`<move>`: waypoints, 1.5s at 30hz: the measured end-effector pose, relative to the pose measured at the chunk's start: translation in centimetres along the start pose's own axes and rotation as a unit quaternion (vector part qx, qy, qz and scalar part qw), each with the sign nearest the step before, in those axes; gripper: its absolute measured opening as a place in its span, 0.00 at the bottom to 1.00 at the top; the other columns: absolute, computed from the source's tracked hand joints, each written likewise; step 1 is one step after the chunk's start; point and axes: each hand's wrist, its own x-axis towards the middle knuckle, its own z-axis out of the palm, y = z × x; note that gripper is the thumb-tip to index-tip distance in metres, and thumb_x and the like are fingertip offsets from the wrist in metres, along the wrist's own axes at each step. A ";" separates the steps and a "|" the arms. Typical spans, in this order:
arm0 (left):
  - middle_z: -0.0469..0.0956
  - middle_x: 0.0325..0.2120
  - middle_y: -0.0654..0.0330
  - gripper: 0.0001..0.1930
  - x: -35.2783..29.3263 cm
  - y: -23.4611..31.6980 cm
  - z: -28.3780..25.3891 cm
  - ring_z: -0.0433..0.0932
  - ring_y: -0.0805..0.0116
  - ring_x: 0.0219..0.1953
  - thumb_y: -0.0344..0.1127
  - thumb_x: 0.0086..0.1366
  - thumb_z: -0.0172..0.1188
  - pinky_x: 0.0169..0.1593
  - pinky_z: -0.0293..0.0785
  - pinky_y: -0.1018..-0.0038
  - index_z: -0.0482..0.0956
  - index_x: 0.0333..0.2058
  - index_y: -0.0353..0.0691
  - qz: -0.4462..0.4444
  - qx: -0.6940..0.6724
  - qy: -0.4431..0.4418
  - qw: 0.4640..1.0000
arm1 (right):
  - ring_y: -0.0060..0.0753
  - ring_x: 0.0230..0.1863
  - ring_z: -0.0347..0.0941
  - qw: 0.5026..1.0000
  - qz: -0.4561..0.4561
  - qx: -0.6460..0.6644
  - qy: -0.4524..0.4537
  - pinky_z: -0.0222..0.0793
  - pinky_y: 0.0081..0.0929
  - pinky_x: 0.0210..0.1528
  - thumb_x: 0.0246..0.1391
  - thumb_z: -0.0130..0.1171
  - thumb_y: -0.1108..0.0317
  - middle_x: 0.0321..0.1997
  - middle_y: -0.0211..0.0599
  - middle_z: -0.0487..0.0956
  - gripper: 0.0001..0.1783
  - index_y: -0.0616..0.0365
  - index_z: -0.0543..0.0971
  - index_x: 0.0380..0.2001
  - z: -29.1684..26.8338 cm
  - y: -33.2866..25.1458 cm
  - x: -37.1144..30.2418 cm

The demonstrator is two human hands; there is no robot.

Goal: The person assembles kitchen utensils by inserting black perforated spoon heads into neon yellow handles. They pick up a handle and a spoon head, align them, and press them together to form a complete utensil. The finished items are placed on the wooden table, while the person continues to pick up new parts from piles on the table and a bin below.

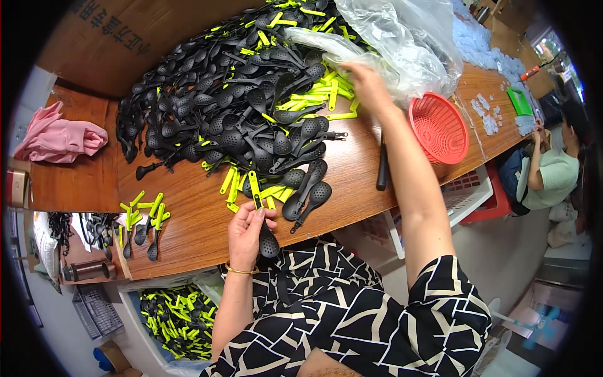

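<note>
My left hand (244,234) is closed around a small black perforated spoon (269,244) with a lime-green handle, held upright at the table's near edge with the bowl down. Farther off to the right, my right hand (364,83) is at the clear plastic bag (402,47), above a cluster of loose lime-green handles (331,88). Its fingertips are blurred against the plastic, so I cannot make out a grip. A large heap of black perforated spoon heads (213,113) spreads across the table beyond my left hand. Several green-handled spoons (152,221) lie together on the left.
A red plastic basket (440,129) stands right of my forearm, near a black-handled tool (382,166). Below the table, a lined bin (179,320) holds many finished-looking spoons. Pink cloth (59,135) lies at left, beside a cardboard box (125,38). Another person (556,173) sits at far right.
</note>
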 end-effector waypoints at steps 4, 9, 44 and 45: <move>0.87 0.41 0.54 0.12 -0.3 -0.4 -0.2 0.82 0.76 0.33 0.33 0.78 0.58 0.39 0.80 0.78 0.76 0.53 0.33 -0.001 -0.006 0.011 1.000 | 0.55 0.55 0.80 0.988 0.097 -0.022 -0.122 0.74 0.43 0.60 0.58 0.56 0.78 0.51 0.50 0.85 0.19 0.53 0.85 0.50 -4.6 -1.2 -0.8; 0.87 0.41 0.54 0.11 -0.2 -0.1 0.2 0.82 0.77 0.33 0.33 0.78 0.57 0.40 0.80 0.78 0.76 0.53 0.33 0.005 0.002 0.002 1.000 | 0.50 0.57 0.79 0.966 -0.002 -0.158 -0.207 0.72 0.46 0.61 0.54 0.59 0.76 0.50 0.41 0.86 0.18 0.48 0.88 0.46 -4.5 -1.8 -2.5; 0.88 0.40 0.58 0.15 -2.0 4.4 1.6 0.82 0.76 0.32 0.28 0.75 0.57 0.39 0.80 0.76 0.77 0.58 0.34 0.120 0.194 -0.005 0.974 | 0.43 0.46 0.80 0.910 -0.144 0.273 -0.275 0.78 0.34 0.49 0.53 0.71 0.74 0.42 0.38 0.78 0.09 0.58 0.84 0.38 -1.2 -24.3 -8.6; 0.88 0.40 0.58 0.15 -2.0 4.2 1.3 0.82 0.76 0.33 0.28 0.75 0.57 0.39 0.80 0.77 0.77 0.58 0.33 0.115 0.169 -0.013 0.979 | 0.45 0.46 0.80 0.912 -0.141 0.274 -0.269 0.77 0.34 0.49 0.53 0.71 0.74 0.43 0.38 0.78 0.09 0.59 0.83 0.38 -1.2 -24.4 -8.7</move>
